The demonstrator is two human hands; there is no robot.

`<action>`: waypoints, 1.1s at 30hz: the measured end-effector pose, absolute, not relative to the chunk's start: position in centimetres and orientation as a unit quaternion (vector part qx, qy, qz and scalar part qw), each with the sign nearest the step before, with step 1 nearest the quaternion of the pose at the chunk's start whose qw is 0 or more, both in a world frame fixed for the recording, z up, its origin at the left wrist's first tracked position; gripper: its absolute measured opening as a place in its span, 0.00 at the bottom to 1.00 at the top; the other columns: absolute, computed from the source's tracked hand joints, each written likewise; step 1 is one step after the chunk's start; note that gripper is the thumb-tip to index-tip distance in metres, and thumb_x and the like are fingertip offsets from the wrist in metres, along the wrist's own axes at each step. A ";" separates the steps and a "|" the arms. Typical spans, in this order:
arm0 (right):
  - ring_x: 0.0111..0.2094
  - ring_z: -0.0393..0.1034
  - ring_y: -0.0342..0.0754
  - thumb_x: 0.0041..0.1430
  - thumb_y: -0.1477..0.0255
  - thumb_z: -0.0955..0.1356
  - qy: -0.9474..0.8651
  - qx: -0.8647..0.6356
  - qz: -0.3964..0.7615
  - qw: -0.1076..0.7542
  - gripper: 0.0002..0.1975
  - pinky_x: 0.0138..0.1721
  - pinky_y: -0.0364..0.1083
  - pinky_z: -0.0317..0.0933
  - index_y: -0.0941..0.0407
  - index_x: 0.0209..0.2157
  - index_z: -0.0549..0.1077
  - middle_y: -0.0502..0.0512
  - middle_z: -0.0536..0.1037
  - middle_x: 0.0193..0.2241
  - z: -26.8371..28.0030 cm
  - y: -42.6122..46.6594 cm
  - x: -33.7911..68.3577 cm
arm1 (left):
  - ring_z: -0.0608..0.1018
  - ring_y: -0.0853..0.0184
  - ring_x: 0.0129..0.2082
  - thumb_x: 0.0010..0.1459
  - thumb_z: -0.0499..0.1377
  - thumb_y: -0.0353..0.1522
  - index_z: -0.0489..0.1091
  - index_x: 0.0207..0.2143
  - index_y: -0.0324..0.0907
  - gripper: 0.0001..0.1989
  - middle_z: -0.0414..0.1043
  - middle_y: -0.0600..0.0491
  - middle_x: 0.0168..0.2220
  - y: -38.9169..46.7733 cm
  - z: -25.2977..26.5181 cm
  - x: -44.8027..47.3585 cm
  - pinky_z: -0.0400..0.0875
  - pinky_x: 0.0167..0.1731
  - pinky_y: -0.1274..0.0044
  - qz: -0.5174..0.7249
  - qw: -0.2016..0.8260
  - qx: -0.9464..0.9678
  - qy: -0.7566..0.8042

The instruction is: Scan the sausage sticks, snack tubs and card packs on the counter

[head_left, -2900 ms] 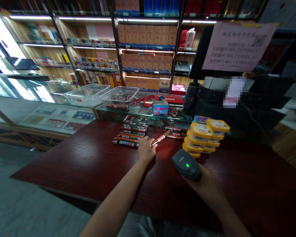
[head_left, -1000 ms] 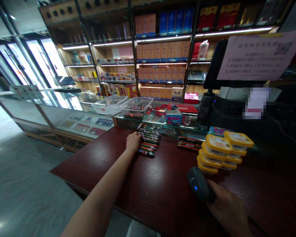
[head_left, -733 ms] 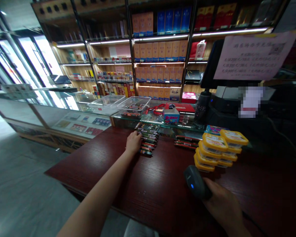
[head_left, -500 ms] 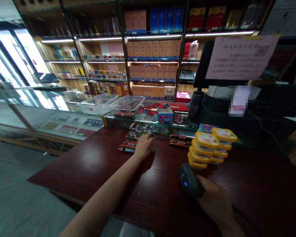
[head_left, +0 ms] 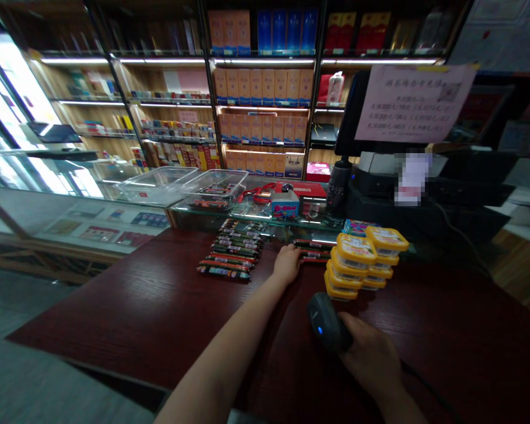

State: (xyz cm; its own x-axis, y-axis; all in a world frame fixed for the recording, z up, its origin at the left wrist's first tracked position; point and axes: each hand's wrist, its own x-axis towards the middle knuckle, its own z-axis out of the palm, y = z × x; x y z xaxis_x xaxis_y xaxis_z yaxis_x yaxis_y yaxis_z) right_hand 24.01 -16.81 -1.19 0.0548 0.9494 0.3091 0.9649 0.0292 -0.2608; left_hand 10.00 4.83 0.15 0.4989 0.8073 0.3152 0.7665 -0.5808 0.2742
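The left hand (head_left: 287, 265) reaches to the near-side end of the smaller group of slim packets (head_left: 320, 244), which lies at two o'clock from it on the dark red surface (head_left: 128, 312); its fingertips are partly hidden, so I cannot tell whether they pinch a packet or merely touch one. At nine o'clock from that hand lies a longer row of slim packets (head_left: 232, 253), set side by side. The right hand (head_left: 368, 353) is wrapped around a dark scanner (head_left: 327, 323) with a blue light. At one o'clock from the scanner stand stacked yellow-lidded tubs (head_left: 355, 250). Directly at twelve o'clock from the left hand sits a small blue-and-pink box (head_left: 285, 209).
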 end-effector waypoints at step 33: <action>0.34 0.75 0.52 0.50 0.72 0.63 -0.673 -0.683 0.009 0.283 0.15 0.32 0.46 0.62 0.53 0.41 0.72 0.54 0.80 0.33 0.2 -17.7 23.5 | 0.70 0.63 0.39 0.56 0.57 0.31 0.72 0.39 0.41 0.09 0.66 0.50 0.36 -1.4 -0.7 2.5 0.64 0.41 0.73 0.302 0.030 0.795 0.525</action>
